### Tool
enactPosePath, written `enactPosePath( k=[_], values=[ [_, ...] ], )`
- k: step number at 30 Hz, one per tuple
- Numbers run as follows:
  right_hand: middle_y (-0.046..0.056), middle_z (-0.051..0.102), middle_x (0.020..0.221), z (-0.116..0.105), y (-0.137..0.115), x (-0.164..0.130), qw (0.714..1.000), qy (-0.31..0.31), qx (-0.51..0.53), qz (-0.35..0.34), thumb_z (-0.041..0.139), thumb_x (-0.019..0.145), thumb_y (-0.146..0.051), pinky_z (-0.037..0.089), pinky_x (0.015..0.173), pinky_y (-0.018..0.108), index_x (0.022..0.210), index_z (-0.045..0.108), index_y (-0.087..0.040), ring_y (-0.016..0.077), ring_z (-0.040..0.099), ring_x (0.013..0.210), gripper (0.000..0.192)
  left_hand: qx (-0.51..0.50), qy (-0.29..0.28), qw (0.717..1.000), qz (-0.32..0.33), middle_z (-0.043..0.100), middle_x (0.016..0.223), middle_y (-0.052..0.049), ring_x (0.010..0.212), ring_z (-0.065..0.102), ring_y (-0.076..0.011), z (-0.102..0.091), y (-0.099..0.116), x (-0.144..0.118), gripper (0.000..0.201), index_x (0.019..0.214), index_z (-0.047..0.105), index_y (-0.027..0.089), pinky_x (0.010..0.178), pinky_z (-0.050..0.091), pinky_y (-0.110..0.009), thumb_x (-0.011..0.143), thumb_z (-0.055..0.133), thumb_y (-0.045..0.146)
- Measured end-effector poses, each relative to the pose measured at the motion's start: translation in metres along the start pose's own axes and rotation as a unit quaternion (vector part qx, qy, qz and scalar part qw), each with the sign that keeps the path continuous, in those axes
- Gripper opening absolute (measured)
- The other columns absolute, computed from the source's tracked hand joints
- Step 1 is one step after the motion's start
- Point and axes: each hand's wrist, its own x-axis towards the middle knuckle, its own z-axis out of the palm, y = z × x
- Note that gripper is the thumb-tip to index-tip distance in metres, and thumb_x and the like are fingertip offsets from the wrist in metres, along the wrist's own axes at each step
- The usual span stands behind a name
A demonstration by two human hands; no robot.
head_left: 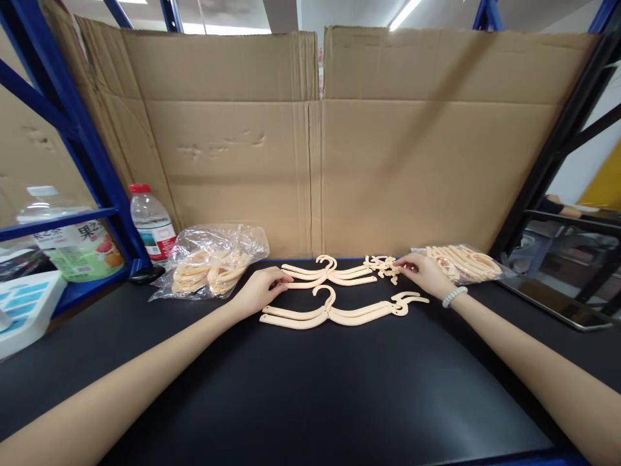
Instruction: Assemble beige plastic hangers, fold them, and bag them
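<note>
Two rows of cream plastic hangers lie on the black tabletop, each with its arms spread out flat. My left hand pinches the left end of the far hanger row. Closer to me lies the near hanger row, its hook standing toward the back. A loose hook piece rests at that row's right end. My right hand, with a beaded bracelet on the wrist, has its fingertips closed at the edge of a small pile of cream plastic parts. What those fingertips hold is too small to make out.
A clear bag of hanger parts sits at left, another bag at right. Behind the left bag stands a red-capped bottle. A phone-like dark slab lies far right. Cardboard walls off the back.
</note>
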Motion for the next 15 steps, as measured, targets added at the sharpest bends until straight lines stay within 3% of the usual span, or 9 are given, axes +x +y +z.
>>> enactPosePath(
  k=[10,15],
  values=[
    [0.003,0.066,0.069,-0.004,-0.013,0.0,0.967,0.124,0.191,0.115,0.063,0.071,-0.034,0.054,0.065,0.032,0.081,0.06,-0.019,0.0183,0.065,0.067,0.018,0.008,0.024,1.0,0.005,0.059,0.085,-0.006,0.08,0.059,-0.0186,-0.007,0.007,0.0,0.023,0.093,0.07,0.016,0.077,0.049,-0.032,0.085,0.049,0.016],
    [0.002,0.066,0.067,-0.008,-0.027,-0.004,0.939,0.155,0.258,0.165,0.067,0.068,-0.026,0.056,0.072,0.031,0.088,0.06,-0.02,0.0179,0.067,0.07,0.022,-0.004,0.033,0.999,-0.014,0.053,0.08,-0.003,0.067,0.058,-0.0147,-0.002,0.004,-0.001,0.027,0.091,0.069,0.015,0.065,0.052,-0.028,0.082,0.044,0.011]
  ],
)
